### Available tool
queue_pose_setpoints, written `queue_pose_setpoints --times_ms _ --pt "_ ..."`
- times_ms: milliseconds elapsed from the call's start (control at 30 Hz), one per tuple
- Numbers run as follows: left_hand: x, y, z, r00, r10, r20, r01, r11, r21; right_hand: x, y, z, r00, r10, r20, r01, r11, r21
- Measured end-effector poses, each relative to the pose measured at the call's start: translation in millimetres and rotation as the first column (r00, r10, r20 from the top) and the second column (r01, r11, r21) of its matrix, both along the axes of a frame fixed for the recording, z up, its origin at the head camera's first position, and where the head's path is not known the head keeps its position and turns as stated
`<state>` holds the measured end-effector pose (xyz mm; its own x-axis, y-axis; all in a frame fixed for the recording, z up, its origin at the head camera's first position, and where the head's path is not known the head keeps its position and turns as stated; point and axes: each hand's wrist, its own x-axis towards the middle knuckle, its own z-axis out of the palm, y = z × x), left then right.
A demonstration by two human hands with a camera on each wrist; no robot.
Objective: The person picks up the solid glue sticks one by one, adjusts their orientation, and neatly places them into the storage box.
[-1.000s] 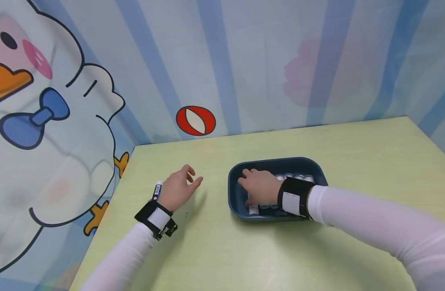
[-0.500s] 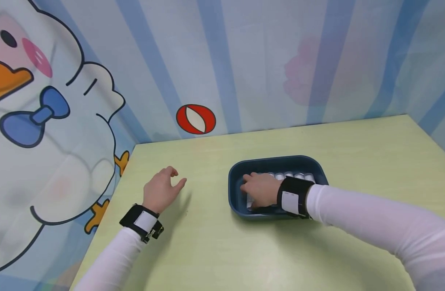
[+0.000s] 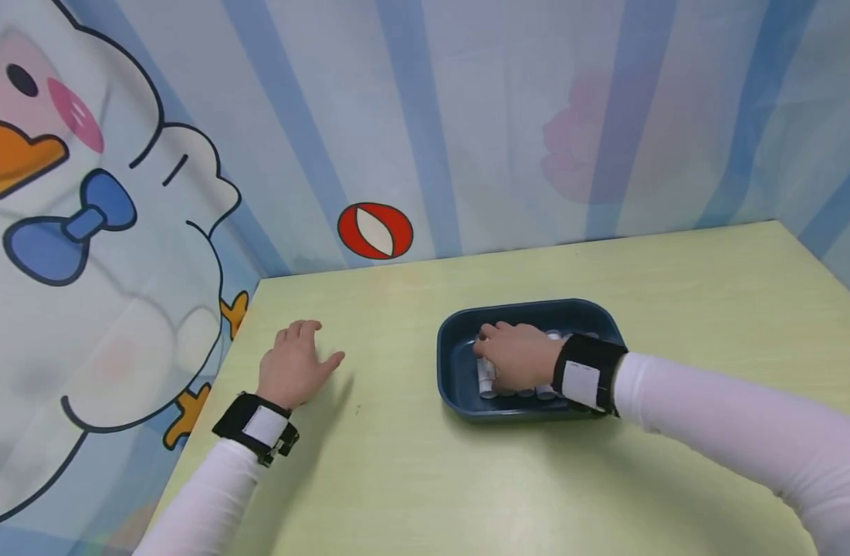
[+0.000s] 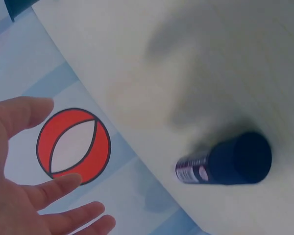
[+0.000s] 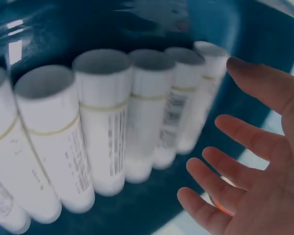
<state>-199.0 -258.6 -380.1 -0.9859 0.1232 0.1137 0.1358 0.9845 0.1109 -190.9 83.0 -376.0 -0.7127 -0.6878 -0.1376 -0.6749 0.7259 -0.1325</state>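
My left hand (image 3: pixel 292 367) hovers over the left part of the table, fingers spread and relaxed, holding nothing. In the left wrist view, a small tube with a dark blue end (image 4: pixel 242 159) and a barcode label stands apart from that hand; the head view hides it. My right hand (image 3: pixel 518 357) reaches into a dark blue bin (image 3: pixel 455 382). Inside lies a row of several white lip-balm-like tubes (image 5: pixel 105 132) with thin gold bands. The right wrist view has the right fingers loosely extended, the thumb at or very near the endmost tube (image 5: pixel 206 93); contact is unclear.
The pale yellow table (image 3: pixel 397 463) ends at a striped blue cloth backdrop (image 3: pixel 494 116) behind. A printed duck (image 3: pixel 119 309) covers the cloth at the left, and a printed red ball (image 3: pixel 374 231) is near the table's back edge.
My left hand has drawn left, its fingers spreading; the tube seen beside it a second ago is now hidden in the head view. My right hand has shifted slightly right inside the bin.
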Motion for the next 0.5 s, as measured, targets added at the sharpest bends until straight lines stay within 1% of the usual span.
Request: queue_pose_setpoints --times_ms 167,300,400,500 --pt "0.8 -9 4.7 0.999 0.034 -0.001 -0.034 0.999 -0.015 9.5 25 14.7 0.999 -0.04 0.017 0.042 0.994 -0.097" --pt "1.0 -16 7.6 0.999 0.052 -0.008 -0.052 0.999 -0.012 16.5 46 21.4 0.996 -0.079 0.03 0.083 0.982 -0.171" --pt "-0.6 -21 6.9 0.998 0.059 -0.005 -0.059 0.998 -0.016 20.1 59 20.8 0.992 -0.116 0.043 0.123 0.97 -0.211" --pt "-4.3 -26 3.9 0.997 0.071 0.013 -0.071 0.997 -0.022 22.2 69 16.4 0.99 -0.136 0.042 0.142 0.961 -0.236"
